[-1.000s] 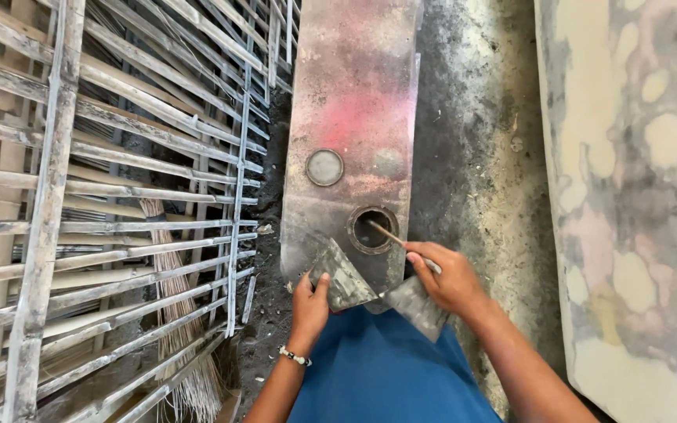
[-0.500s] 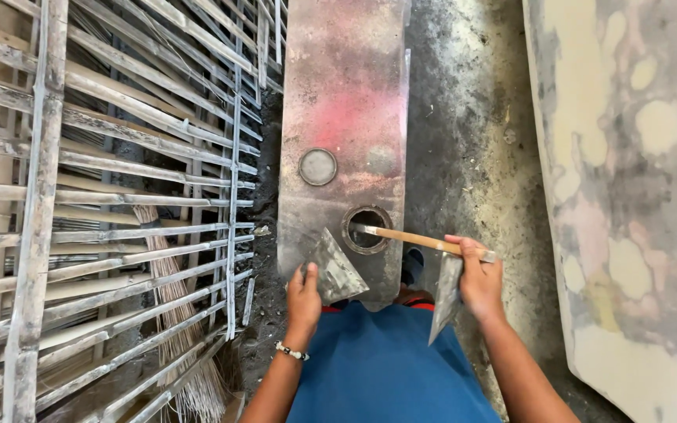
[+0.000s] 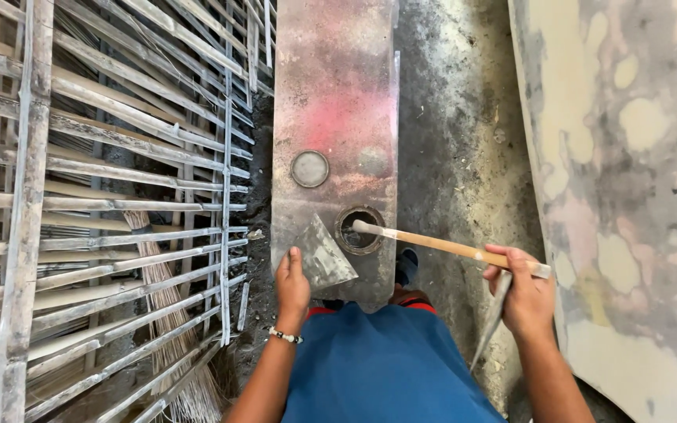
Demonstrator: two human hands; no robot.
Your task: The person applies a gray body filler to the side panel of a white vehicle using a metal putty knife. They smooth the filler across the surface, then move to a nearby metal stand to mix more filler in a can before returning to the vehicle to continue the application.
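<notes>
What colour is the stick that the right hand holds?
The stick is light brown wood with a pale tip, seen in the head view.

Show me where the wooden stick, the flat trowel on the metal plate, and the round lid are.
wooden stick (image 3: 440, 244), head view, middle of the bare shaft.
flat trowel (image 3: 324, 257), head view, centre of the grey blade.
round lid (image 3: 309, 168), head view, centre of the disc.
</notes>
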